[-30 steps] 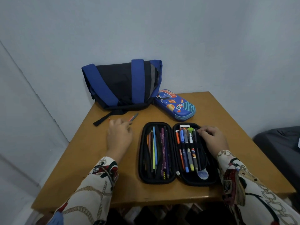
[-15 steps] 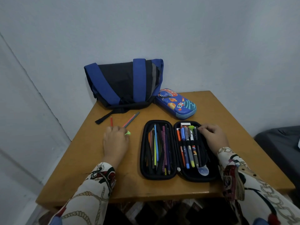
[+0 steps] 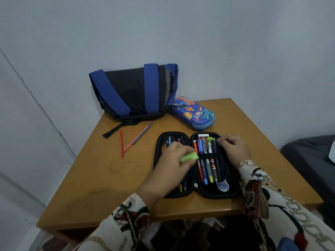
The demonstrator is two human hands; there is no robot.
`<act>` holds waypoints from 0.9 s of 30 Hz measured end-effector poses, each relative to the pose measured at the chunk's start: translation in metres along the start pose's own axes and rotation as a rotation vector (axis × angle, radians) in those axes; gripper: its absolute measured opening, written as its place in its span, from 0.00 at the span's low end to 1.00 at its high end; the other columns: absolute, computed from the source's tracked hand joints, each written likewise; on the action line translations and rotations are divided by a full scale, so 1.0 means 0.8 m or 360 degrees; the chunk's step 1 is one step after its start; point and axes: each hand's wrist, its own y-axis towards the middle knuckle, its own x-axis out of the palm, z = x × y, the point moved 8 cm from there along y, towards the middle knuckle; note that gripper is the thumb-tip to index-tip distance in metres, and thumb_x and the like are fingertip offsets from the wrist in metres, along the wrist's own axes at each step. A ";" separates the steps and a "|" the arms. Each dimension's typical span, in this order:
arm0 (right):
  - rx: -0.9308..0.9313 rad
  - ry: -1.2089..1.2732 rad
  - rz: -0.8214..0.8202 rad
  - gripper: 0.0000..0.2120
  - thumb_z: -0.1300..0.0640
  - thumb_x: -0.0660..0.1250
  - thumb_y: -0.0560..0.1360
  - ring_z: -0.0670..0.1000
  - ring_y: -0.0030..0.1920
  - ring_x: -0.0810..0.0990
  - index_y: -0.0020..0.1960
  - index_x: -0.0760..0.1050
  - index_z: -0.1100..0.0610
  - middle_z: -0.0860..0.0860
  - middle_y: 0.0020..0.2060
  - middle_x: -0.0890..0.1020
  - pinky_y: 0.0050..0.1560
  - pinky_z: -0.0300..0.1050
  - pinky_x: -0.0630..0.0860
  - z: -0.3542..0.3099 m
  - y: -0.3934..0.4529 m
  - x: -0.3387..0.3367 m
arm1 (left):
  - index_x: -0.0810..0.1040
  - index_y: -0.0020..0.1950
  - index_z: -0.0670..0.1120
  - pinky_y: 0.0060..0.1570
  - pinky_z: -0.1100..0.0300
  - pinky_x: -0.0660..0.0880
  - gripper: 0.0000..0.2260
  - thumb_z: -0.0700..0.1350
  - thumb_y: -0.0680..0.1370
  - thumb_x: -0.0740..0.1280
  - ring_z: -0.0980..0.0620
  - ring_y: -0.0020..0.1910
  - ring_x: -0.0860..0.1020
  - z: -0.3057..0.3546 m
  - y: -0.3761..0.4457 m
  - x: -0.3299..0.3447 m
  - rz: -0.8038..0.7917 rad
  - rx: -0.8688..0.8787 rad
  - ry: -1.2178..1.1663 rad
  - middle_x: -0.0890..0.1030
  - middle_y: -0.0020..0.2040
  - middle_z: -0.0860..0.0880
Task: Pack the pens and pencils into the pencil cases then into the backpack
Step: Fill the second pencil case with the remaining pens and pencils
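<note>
A black pencil case [image 3: 210, 193] lies open and flat near the table's front edge, both halves filled with pens and pencils. My left hand [image 3: 172, 165] hovers over its left half, shut on a small green object [image 3: 190, 157], blurred. My right hand [image 3: 233, 148] rests on the case's right rim, fingers on the pens there. Loose on the table to the left lie a red pencil [image 3: 121, 144] and two more pencils [image 3: 138, 137] side by side. A closed blue space-print pencil case [image 3: 193, 114] sits beside the blue and black backpack [image 3: 132, 91] at the back.
The wooden table [image 3: 101, 178] stands in a corner, with white walls behind and to the left. A dark grey piece of furniture [image 3: 311, 156] is at the right. The backpack's black strap [image 3: 113, 130] trails onto the table near the loose pencils.
My left hand has left the loose pencils and swung right over the open case, carrying the green object. The right hand has stayed on the case's right rim.
</note>
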 end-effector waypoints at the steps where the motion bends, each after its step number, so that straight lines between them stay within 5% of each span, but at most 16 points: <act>1: -0.0007 -0.0005 0.0004 0.11 0.55 0.67 0.75 0.52 0.52 0.76 0.36 0.78 0.42 0.40 0.44 0.75 0.63 0.56 0.69 0.000 0.001 0.000 | 0.76 0.63 0.54 0.61 0.61 0.69 0.12 0.49 0.79 0.67 0.61 0.57 0.71 0.015 -0.008 0.016 -0.0100 0.0053 -0.0037 0.72 0.56 0.58; 7: -0.0030 -0.0025 -0.0011 0.11 0.55 0.66 0.74 0.53 0.53 0.76 0.36 0.78 0.41 0.46 0.48 0.77 0.62 0.56 0.69 0.001 0.001 0.000 | 0.80 0.58 0.52 0.62 0.59 0.56 0.11 0.48 0.77 0.69 0.59 0.56 0.70 0.053 -0.036 0.062 -0.0274 0.0336 0.0149 0.75 0.51 0.58; 13: 0.0000 -0.0012 -0.0013 0.11 0.54 0.66 0.74 0.53 0.53 0.76 0.36 0.78 0.41 0.43 0.45 0.75 0.63 0.58 0.69 0.002 0.000 0.000 | 0.85 0.52 0.47 0.60 0.59 0.59 0.08 0.44 0.74 0.73 0.56 0.53 0.73 0.050 -0.028 0.066 -0.0197 0.0261 0.0013 0.72 0.42 0.60; 20: -0.0005 -0.0003 -0.0013 0.10 0.53 0.66 0.74 0.51 0.52 0.75 0.37 0.79 0.42 0.38 0.44 0.75 0.64 0.60 0.67 0.003 0.000 0.000 | 0.84 0.56 0.48 0.56 0.70 0.56 0.09 0.43 0.78 0.67 0.56 0.51 0.74 0.059 -0.042 0.069 -0.0150 0.0509 0.0185 0.79 0.47 0.53; 27: -0.0020 -0.0009 -0.0006 0.09 0.54 0.66 0.74 0.51 0.51 0.76 0.37 0.79 0.44 0.38 0.44 0.74 0.63 0.59 0.68 0.003 0.001 0.000 | 0.84 0.54 0.46 0.56 0.65 0.58 0.08 0.42 0.79 0.66 0.55 0.53 0.73 0.062 -0.040 0.068 -0.0135 0.0521 0.0172 0.78 0.48 0.52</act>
